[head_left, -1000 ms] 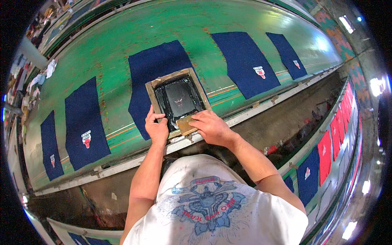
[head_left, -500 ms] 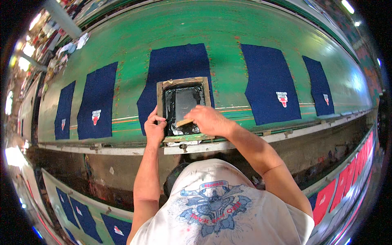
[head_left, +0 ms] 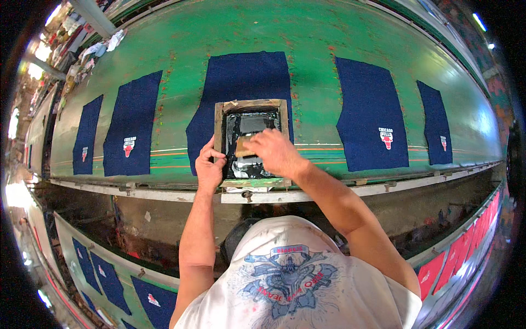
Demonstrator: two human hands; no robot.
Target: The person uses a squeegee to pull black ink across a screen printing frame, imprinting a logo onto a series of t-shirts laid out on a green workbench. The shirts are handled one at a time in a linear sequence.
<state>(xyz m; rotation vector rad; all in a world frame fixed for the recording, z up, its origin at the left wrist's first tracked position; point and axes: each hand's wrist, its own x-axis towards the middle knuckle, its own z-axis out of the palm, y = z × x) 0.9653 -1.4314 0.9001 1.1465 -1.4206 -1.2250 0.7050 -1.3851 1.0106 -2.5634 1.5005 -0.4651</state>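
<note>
A small wooden screen-printing frame [head_left: 252, 103] lies over the lower part of a navy fabric piece [head_left: 246, 74]. Wet black ink [head_left: 253, 169] coats the mesh inside it. My left hand [head_left: 209, 165] grips the frame's left side near the front corner, thumb toward the inner edge. Inside the frame, my right hand [head_left: 274, 152] is closed round a wooden-handled squeegee [head_left: 245, 148] standing about midway up the mesh. The right-hand fingers partly hide the squeegee, and its blade cannot be made out.
Several navy pieces, such as one on the left [head_left: 131, 109] and one on the right [head_left: 372, 104], lie printed on the long green table [head_left: 315, 109]. A pale metal rail [head_left: 318, 193] runs along its near edge. Behind me, another table holds navy and red pieces [head_left: 457, 252].
The squeegee and my right hand have moved away from me, up the mesh. My left hand still holds the frame. The whole view has shifted slightly.
</note>
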